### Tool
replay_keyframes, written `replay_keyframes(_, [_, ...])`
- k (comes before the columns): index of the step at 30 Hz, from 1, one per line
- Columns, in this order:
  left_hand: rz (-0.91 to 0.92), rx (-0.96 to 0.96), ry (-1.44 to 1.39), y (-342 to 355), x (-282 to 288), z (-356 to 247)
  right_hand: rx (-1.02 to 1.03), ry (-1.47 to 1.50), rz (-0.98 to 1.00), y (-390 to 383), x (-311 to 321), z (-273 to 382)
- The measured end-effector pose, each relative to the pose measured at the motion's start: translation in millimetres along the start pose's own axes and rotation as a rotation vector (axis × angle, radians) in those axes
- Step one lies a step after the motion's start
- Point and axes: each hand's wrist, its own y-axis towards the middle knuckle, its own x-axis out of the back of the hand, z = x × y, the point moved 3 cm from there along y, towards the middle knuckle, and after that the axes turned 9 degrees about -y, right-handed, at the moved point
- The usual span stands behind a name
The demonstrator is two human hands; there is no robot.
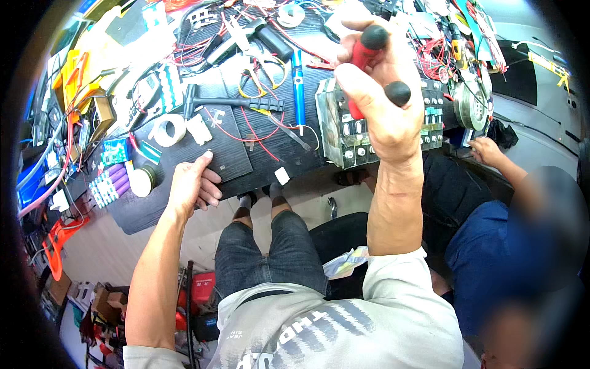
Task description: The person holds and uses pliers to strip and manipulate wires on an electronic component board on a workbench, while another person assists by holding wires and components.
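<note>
My right hand (390, 104) is raised over a block of cells with rows of metal terminals (348, 142). It is closed around a hand tool with two red handles (369, 48) tipped in black, which looks like pliers; the jaws do not show clearly. My left hand (195, 183) is at the front edge of the black table (230, 147), fingers loosely bent and apart, holding nothing I can see. Near it lie a roll of white tape (167, 131) and a black-handled hammer (236, 103). A blue pen-shaped tool (298, 89) lies left of the cell block.
Yellow-handled scissors (263, 77), a heat-gun-like black tool (273, 43) and red wires crowd the table's back. Purple cells (110, 184) sit at the left edge. A wire spool (470, 106) stands at right. Another person in blue (491, 246) sits close on the right, a hand (488, 152) at the table.
</note>
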Motion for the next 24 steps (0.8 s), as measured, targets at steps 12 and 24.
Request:
replay_keyframes(12, [0.020, -0.004, 0.001, -0.8, 2.6, 0.4, 0.181, 0.040, -0.073, -30.0, -12.6, -1.2])
replay_keyframes(24, [0.001, -0.009, 0.000, 0.7, 3.4, 2.6, 0.113, 0.701, -0.423, -63.0, 61.7, -49.2])
